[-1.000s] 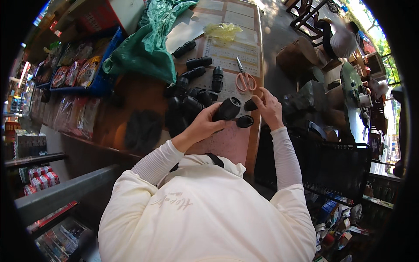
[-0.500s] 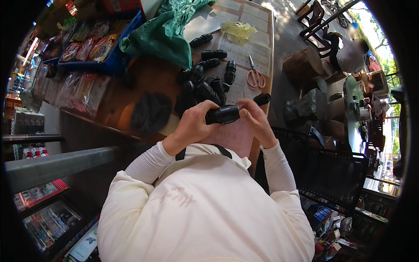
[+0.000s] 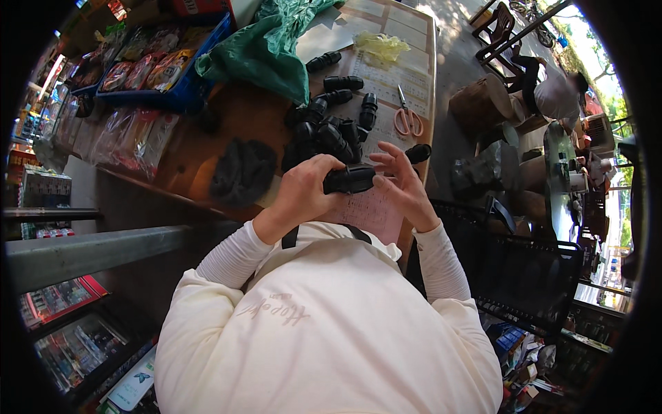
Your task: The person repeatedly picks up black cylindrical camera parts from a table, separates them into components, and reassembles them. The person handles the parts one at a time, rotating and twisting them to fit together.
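My left hand [image 3: 308, 188] is closed around a black pipe fitting [image 3: 350, 180], a ribbed cylinder lying sideways in front of my chest. At its right end is my right hand [image 3: 400, 181], the thumb by the end of the fitting and the other fingers spread apart. Just beyond, a pile of similar black fittings [image 3: 331, 138] lies on the table, several of them loose toward the back. One more black fitting [image 3: 418, 153] rests by the table's right edge, past my right hand. Scissors with pink handles [image 3: 408, 122] lie right of the pile.
A crumpled green plastic bag [image 3: 265, 52] and a blue crate [image 3: 155, 100] of packets stand at the back left. Dark cloth [image 3: 243, 172] lies left of my hands. Yellowish plastic [image 3: 381, 46] sits on papers behind. A person [image 3: 557, 95] sits beyond the table at right.
My right hand's fingers have opened and spread, lifting a little off the fitting's end. The fitting in my left hand has turned slightly. The view has shifted a little.
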The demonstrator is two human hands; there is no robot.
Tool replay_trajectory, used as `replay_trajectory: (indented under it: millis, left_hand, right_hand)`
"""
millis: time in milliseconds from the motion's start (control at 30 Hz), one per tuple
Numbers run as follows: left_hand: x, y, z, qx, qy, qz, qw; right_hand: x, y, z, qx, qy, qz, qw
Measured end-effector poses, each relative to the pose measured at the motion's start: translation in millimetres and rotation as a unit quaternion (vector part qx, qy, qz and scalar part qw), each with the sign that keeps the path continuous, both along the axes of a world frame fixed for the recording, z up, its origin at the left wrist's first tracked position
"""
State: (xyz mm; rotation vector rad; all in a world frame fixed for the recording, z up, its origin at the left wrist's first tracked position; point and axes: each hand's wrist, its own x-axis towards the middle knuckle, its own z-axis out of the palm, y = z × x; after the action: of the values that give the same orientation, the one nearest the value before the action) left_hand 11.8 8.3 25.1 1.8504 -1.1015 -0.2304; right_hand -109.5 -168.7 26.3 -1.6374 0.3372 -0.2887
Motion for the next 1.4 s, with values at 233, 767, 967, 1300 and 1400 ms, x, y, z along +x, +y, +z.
replay_trajectory:
  millis: [233,767,967,1300,1400]
  left_hand:
    - [0.2,-2.1,1.6,0.006,-0.019,-0.009,1.0]
    - [-0.2,-6.8,0.0,0.017,-0.033,-0.013,0.999]
    - [-2.4,-9.2,3.4,0.008,-0.023,-0.036,0.999]
    - [-2.0,-11.1,2.1,0.008,-0.016,-0.042,0.999]
    - [0.4,-10.5,-1.1,0.016,-0.021,-0.042,0.999]
  right_hand:
    - [-9.1,-8.7,-4.5,0.039,0.018,0.065,0.997]
    - [-11.6,-1.8,-4.1,0.034,-0.032,0.015,0.999]
    - [-12.7,-20.6,-22.1,0.097,0.069,0.078,0.99]
    - [-15.8,-11.3,-8.6,0.085,0.048,0.089,0.991]
    - [-16.1,-9.6,-6.0,0.119,0.071,0.066,0.988]
